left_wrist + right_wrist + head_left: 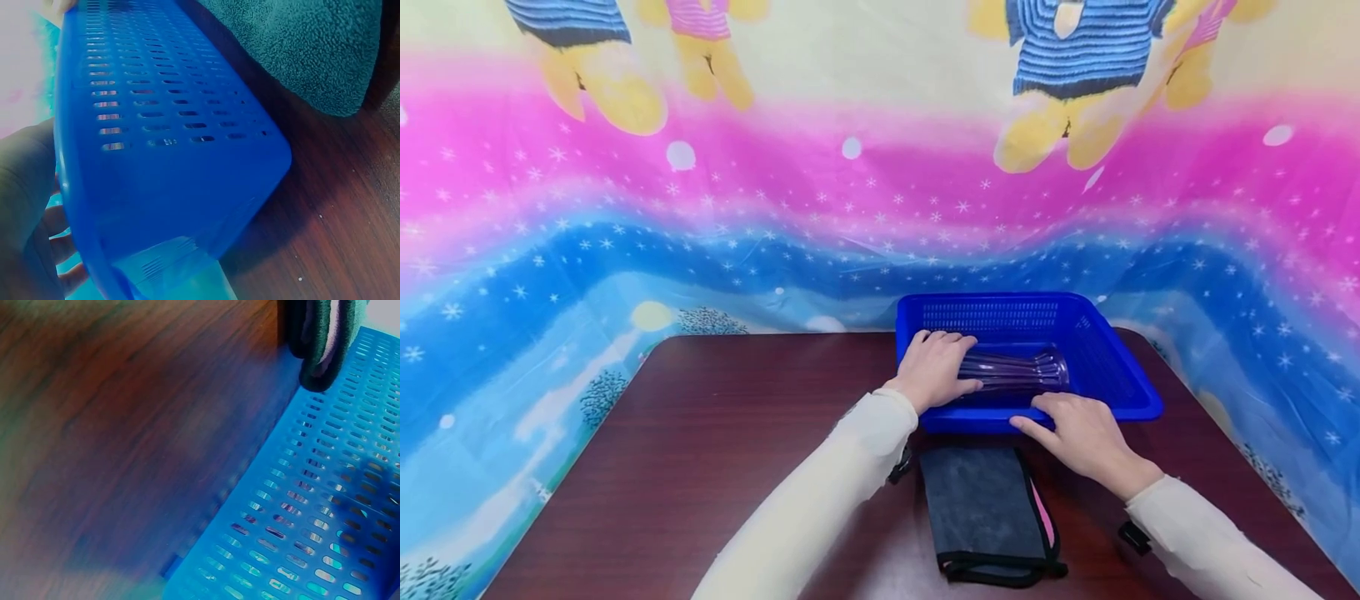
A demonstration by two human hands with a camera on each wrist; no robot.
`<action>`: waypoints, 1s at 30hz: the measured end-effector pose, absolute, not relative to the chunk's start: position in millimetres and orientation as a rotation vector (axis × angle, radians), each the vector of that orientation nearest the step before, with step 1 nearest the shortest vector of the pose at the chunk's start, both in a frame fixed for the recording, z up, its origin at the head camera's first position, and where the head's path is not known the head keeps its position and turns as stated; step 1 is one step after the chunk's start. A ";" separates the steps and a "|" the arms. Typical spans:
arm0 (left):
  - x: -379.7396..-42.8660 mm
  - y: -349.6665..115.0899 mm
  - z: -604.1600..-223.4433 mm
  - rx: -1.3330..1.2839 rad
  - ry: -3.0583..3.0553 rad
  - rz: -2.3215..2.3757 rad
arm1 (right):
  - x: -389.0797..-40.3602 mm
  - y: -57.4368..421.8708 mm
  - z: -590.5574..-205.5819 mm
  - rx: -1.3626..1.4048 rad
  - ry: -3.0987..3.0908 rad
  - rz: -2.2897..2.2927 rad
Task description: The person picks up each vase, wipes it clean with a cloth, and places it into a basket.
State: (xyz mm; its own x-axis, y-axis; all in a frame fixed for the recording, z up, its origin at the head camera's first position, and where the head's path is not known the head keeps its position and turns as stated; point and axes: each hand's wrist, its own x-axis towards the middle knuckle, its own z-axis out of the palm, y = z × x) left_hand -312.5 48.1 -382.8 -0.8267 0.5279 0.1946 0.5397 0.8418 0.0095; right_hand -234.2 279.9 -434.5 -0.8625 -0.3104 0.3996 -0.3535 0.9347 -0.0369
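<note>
A clear ribbed glass vase (1018,369) lies on its side in a blue plastic basket (1112,367). My left hand (931,367) reaches over the basket's left side and grips the vase's left end, which the hand hides. In the left wrist view, the fingers of this left hand (28,206) curl behind the basket wall (181,181). My right hand (1086,433) holds the near rim, thumb along the outside and fingers over the edge. The right wrist view shows the slotted basket wall (300,506) but not the right hand's grip.
A folded dark grey cloth (981,500) with black edging and a pink inner layer lies just in front of the basket. The brown wooden table (760,417) extends to the left. Behind it hangs a printed curtain (820,208).
</note>
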 end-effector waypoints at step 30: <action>-298.5 4.7 -383.9 -0.851 -2.745 -0.251 | -235.2 278.8 -431.8 0.443 -2.687 0.490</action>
